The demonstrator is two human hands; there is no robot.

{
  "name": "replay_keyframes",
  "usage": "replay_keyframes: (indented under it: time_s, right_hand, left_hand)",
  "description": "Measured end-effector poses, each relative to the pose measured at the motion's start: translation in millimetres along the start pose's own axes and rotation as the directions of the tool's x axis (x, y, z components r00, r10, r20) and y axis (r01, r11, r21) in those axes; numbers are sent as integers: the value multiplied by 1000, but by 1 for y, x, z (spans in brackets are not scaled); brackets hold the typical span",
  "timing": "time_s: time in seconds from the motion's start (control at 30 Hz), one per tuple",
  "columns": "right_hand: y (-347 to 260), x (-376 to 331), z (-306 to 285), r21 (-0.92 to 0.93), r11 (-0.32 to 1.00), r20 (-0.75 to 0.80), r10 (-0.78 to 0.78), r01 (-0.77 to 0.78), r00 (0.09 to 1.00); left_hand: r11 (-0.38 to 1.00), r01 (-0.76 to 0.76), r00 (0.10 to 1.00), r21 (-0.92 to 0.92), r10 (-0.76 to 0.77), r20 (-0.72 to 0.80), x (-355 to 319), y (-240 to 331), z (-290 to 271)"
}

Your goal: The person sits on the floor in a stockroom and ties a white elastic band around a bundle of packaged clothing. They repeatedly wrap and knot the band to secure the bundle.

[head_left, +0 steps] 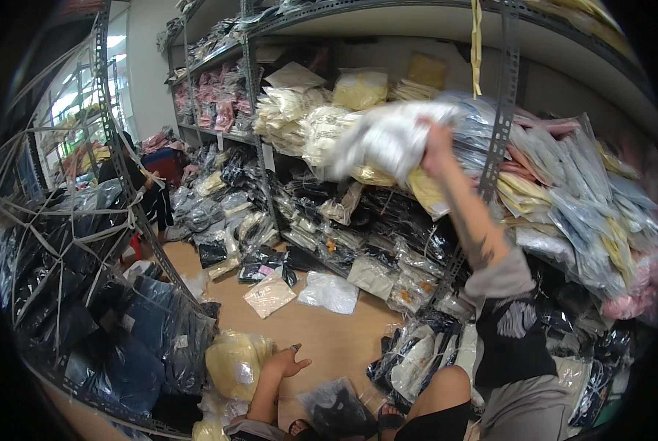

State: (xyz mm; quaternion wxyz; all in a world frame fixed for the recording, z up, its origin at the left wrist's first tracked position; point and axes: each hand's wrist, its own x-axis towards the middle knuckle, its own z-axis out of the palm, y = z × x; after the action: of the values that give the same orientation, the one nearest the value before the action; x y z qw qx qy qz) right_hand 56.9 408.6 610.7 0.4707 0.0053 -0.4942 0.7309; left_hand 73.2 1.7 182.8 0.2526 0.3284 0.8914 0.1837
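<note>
My right arm stretches up to the shelf, and my right hand (438, 148) is closed on a white plastic-bagged garment (388, 138), blurred by motion. The garment hangs in front of stacked cream bagged garments (288, 114) and beside pale blue ones. Low on the left, my left hand (288, 361) holds nothing; its thumb and a finger are apart, with something dark around a fingertip. Beside that hand lies a stack of yellow bagged garments (235, 360). On the floor beyond it are a peach packet (269, 295) and a white bagged garment (329, 292).
Metal shelf posts (499, 110) stand close to my right arm. Dark bagged clothes (141, 338) fill a strapped rack at left. A black bagged garment (336, 406) lies near my feet, and bundled bags (417, 360) sit at right. Another person (156, 195) is at the far left.
</note>
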Motion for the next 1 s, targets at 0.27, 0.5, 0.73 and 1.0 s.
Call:
replay_keyframes:
  time_s: [0.27,0.5,0.73,1.0]
  right_hand:
    - [-34,136,13,184,978,-72,-82,94,994]
    - [51,-41,126,-178,983,242,77,-33,967]
    - [83,-76,120,-212,939,486,341,-269,805]
    - [98,-162,44,-19,569,596,667,-822,448]
  left_hand:
    - [998,53,997,22,-54,62,29,-26,-8]
    - [986,125,987,113,-135,86,27,-65,1]
    - [996,46,998,80,-42,-54,50,-67,5]
    - [-177,-159,967,-971,172,-189,-6,30,-67]
